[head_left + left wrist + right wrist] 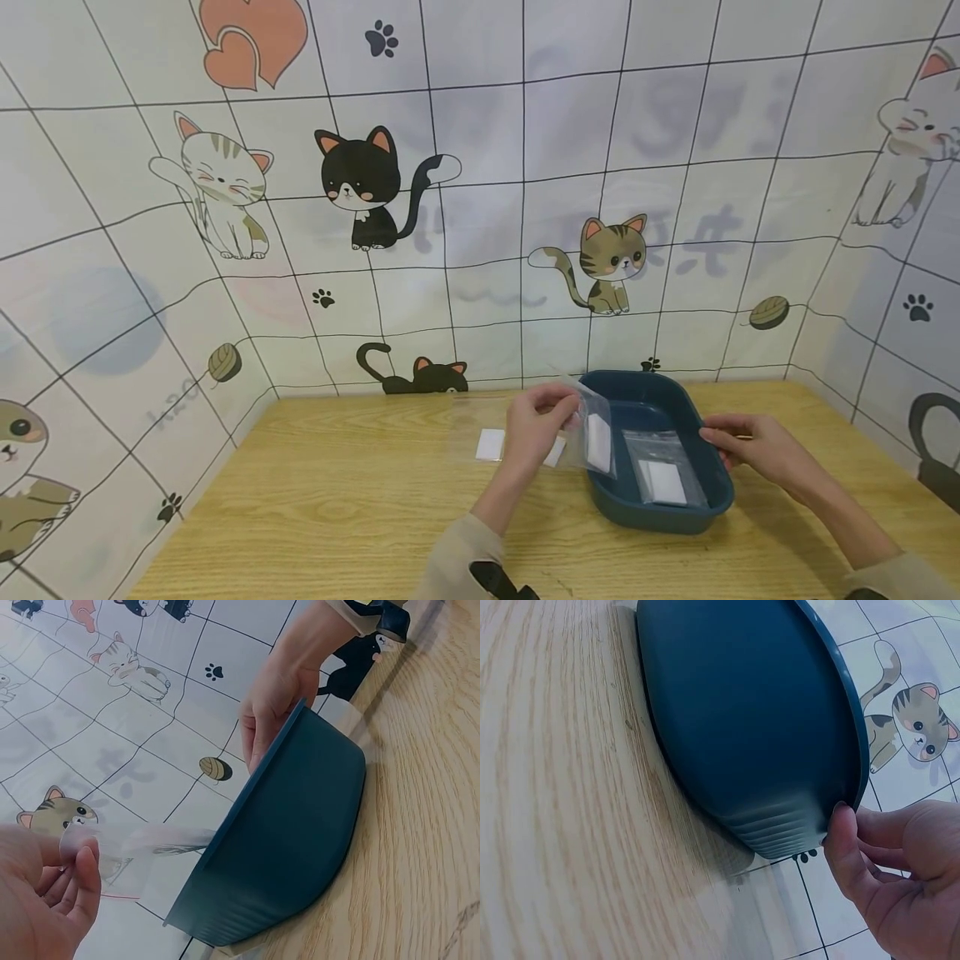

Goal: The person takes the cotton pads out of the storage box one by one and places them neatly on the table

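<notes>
The left hand (536,421) had a clear bag (589,417) pinched between thumb and fingertips, and the bag, with a white piece (599,446) inside, hung by the left side of the blue basin (652,521). The likeliest trouble was there: let go too soon, the limp film could have caught on the rim and dropped outside; whether it touched that rim was hard to tell, the plastic being so transparent. A thin pinch on slick film might also have slipped. The right hand (761,446) gripped the opposite rim between thumb and fingers, so an uneven pull from it could have tilted or slid the basin on the wooden table (360,492). Another bag (663,454) lay inside, and one dropped carelessly might have landed across it. Beside the left hand, clear film with white squares (491,444) lay on the table, where a low sweep of the wrist could have dragged it.
</notes>
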Demonstrator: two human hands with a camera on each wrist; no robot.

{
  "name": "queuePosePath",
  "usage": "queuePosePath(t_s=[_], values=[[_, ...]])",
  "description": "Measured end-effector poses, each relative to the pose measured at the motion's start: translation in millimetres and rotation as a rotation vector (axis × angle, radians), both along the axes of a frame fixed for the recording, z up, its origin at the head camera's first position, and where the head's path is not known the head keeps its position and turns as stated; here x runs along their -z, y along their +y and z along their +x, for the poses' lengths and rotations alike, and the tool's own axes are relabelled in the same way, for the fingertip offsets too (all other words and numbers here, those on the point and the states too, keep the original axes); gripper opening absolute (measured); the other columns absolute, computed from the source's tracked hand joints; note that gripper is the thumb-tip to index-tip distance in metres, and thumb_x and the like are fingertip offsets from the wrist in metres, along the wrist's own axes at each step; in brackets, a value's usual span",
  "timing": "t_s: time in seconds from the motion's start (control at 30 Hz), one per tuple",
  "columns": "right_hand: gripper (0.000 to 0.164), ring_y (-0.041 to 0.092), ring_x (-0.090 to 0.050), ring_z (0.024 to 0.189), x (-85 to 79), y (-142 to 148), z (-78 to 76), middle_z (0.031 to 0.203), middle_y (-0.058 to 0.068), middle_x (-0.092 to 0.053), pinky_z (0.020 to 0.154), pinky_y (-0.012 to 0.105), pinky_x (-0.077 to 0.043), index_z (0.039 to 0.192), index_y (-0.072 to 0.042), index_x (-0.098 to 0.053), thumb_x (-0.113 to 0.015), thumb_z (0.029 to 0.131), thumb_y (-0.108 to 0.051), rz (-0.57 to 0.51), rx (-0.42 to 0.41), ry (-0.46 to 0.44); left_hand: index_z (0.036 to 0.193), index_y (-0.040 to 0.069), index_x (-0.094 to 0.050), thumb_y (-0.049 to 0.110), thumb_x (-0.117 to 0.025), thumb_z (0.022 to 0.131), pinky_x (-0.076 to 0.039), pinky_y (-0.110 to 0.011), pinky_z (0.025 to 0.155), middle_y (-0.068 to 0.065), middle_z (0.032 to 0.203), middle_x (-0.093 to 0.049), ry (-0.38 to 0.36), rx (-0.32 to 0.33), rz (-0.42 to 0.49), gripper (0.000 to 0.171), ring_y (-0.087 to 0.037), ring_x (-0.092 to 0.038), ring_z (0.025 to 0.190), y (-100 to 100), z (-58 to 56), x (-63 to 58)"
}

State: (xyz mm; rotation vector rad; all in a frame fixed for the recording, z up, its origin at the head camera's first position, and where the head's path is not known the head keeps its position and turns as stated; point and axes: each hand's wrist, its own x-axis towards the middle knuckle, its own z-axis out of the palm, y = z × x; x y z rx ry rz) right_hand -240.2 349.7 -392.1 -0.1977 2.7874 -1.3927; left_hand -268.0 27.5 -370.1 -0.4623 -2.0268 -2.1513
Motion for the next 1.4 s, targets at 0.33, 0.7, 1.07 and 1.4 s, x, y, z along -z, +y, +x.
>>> queuePosePath(t_s=[0.33,0.7,1.07,1.4], values=[[0.052,0.014,-0.063,0.073,0.4,0.1,0.1,0.097,0.01,-0.064,0.068,0.033,-0.057,0.135,0.021,-0.047,-0.056,0.105,-0.021,-0.007,0.005,-0.004,0.098,-0.003,-0.074,0.007,-0.074,0.091,-0.057,-0.022,0.067,-0.006,0.084,-0.072,-0.068,-0.02,-0.017,0.012,-0.007,-0.064,0.068,-15.1,-4.9,0.3],[0.054,0.015,-0.062,0.074,-0.2,1.2,0.5,0.099,0.011,-0.066,0.07,0.034,-0.057,0.136,0.021,-0.047,-0.055,0.106,-0.023,0.014,-0.005,-0.003,0.102,-0.005,-0.073,0.007,-0.072,0.093,-0.058,-0.024,0.067,-0.011,0.089,-0.072,-0.042,-0.026,-0.03,0.015,-0.009,-0.066,0.07,-29.9,-5.7,1.5],[0.054,0.015,-0.062,0.073,0.0,1.3,-0.4,0.098,0.011,-0.065,0.069,0.034,-0.057,0.136,0.021,-0.046,-0.055,0.106,-0.022,0.011,-0.011,-0.005,0.102,-0.005,-0.074,0.009,-0.071,0.095,-0.055,-0.021,0.067,-0.015,0.09,-0.072,-0.025,-0.059,-0.021,0.016,-0.009,-0.065,0.069,-52.4,-11.7,2.0],[0.052,0.014,-0.062,0.073,0.3,0.8,-0.7,0.099,0.011,-0.066,0.069,0.033,-0.057,0.134,0.022,-0.047,-0.056,0.106,-0.021,0.005,-0.007,0.0,0.104,-0.006,-0.073,0.008,-0.07,0.096,-0.053,-0.019,0.064,-0.021,0.093,-0.072,0.006,-0.112,-0.021,0.017,-0.009,-0.063,0.067,-66.7,-17.7,5.9]])
